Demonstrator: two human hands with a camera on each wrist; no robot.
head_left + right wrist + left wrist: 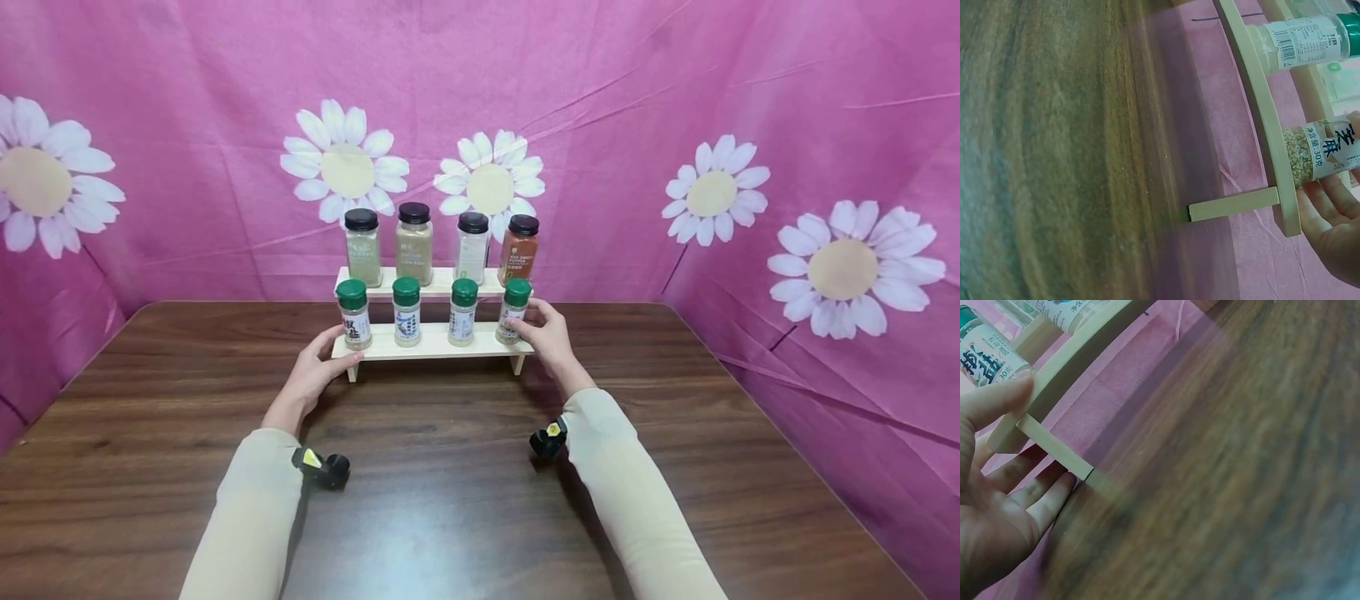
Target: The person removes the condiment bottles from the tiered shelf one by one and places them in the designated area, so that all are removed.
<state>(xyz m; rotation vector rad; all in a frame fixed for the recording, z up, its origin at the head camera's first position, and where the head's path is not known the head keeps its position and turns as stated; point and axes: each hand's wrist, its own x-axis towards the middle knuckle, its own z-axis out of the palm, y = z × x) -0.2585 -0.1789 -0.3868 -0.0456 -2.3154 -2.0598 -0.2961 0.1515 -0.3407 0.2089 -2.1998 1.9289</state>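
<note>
A two-tier pale wooden spice rack (pixel 431 352) stands at the back of the table. My left hand (pixel 321 365) grips the left end of its lower shelf, with the thumb (pixel 1005 397) on the board beside a green-capped spice jar (pixel 988 353). The other fingers reach under the shelf, around the rack leg (pixel 1054 449). At the right end, my right hand (pixel 551 335) holds a green-capped sesame jar (pixel 1319 150) on the lower shelf between thumb and fingers. Pale seeds show through its base, above the shelf board (pixel 1266 125).
Two more green-capped jars, a blue-labelled one (pixel 407 317) and another (pixel 462 315), stand between the hands. Black-capped jars fill the upper tier, including a red pepper jar (pixel 519 248). Behind the brown wooden table (pixel 427 467) hangs a pink flowered cloth (pixel 592 167).
</note>
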